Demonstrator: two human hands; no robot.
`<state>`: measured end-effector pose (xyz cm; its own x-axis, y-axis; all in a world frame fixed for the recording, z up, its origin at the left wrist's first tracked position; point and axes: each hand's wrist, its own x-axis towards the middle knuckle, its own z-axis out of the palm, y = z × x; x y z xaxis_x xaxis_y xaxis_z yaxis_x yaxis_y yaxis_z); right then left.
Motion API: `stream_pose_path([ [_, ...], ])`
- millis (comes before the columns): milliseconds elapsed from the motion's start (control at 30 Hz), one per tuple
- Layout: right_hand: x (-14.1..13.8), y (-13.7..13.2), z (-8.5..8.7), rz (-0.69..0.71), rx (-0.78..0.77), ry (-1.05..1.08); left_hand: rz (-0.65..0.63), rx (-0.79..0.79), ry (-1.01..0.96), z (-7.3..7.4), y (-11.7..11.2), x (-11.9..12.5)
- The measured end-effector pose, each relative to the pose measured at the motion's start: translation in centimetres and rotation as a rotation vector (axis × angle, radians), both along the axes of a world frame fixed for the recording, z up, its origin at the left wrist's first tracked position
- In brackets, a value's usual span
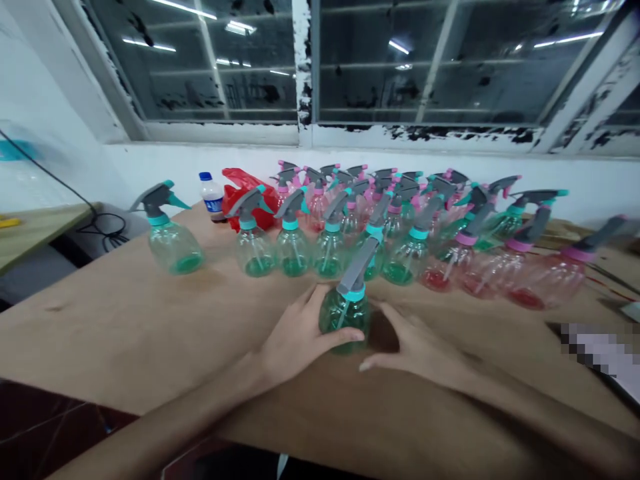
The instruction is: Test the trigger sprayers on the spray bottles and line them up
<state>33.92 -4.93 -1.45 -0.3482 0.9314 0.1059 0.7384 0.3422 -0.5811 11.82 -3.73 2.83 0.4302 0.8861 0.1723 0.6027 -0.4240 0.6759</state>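
Observation:
A green spray bottle point(345, 313) with a grey trigger head and teal collar stands upright near the middle of the table. My left hand point(305, 333) is wrapped around its left side, thumb across the front. To the right of it, my right hand point(410, 340) is open, thumb and fingers apart, with a gap between palm and bottle. Behind them runs a front row of spray bottles: green ones such as this clear green bottle point(294, 252) on the left, pink ones such as this pink bottle point(447, 263) on the right.
More pink and green spray bottles crowd the back by the window wall. A lone green spray bottle point(173, 247) stands at left. Behind it are a blue-capped bottle point(212, 197) and a red plastic bag point(245, 193). A flat, partly pixelated object point(605, 360) lies at right.

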Motion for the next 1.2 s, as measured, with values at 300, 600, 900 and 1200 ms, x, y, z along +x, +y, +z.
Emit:
stream_pose_path([
  [300,0.5,0.6,-1.1,-0.029,-0.088,0.271,-0.113,-0.019,-0.074,0.4,1.5,3.0],
  [600,-0.7,1.7,-1.0,0.088,0.020,0.246,-0.217,-0.132,-0.321,2.9,3.8,5.9],
  [900,-0.9,3.5,-1.8,0.106,0.178,0.213,-0.196,-0.080,-0.352,2.5,5.3,6.3],
  [1200,1.7,4.0,-2.6,0.249,0.127,0.089,-0.223,0.046,-0.345,2.7,5.6,6.2],
])
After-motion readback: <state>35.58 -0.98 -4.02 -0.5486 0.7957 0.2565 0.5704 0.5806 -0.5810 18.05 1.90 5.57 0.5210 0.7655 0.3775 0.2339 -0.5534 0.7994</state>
